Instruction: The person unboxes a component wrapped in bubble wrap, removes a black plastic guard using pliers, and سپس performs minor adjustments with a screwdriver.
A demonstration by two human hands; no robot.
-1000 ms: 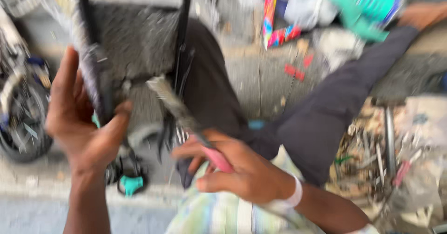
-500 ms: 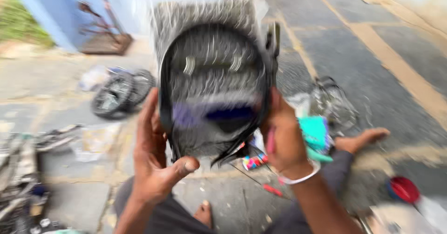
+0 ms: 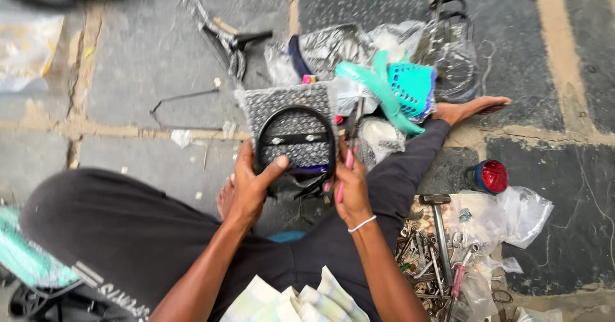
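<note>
I sit on a paved floor with my legs spread. My left hand (image 3: 251, 182) grips the lower left of a black metal loop frame (image 3: 295, 136) wrapped in bubble wrap, held upright in front of me. My right hand (image 3: 349, 184) is at the frame's right edge and holds pliers with pink handles (image 3: 349, 144), their jaws pointing up beside the frame. A white band circles my right wrist.
A teal plastic basket (image 3: 410, 88) and plastic bags lie beyond the frame. A red round light (image 3: 492, 176) sits at the right. A hammer (image 3: 439, 223) and several loose tools and bolts lie by my right knee. A metal stand (image 3: 221, 37) lies at the upper left.
The view has swung down and steadied. The wrapped frame, held high and close half a second ago, is now lower between my legs. Both hands keep their grip.
</note>
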